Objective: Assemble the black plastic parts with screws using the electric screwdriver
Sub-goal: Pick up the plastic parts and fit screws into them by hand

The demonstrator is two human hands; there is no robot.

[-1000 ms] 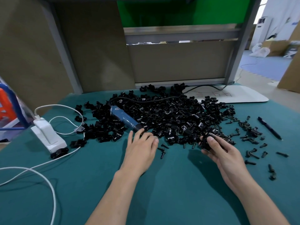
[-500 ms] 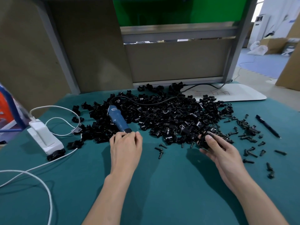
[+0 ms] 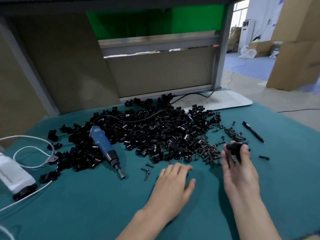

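Leftmost, the electric screwdriver [image 3: 103,146] lies unheld against the pile of black plastic parts [image 3: 164,135]. Beside loose screws [image 3: 145,169], the left hand [image 3: 173,186] rests flat, fingers relaxed. The right hand [image 3: 240,172] pinches one black part [image 3: 234,147], blurred; a slack pinch could drop it among the others.

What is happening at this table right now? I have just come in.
A person is assembling small parts at a table with a green cloth. The right hand holds one black plastic part above the cloth, beside a heap of screws. The left hand lies open on the cloth and holds nothing. The electric screwdriver lies untouched at the edge of a big pile of black plastic parts.
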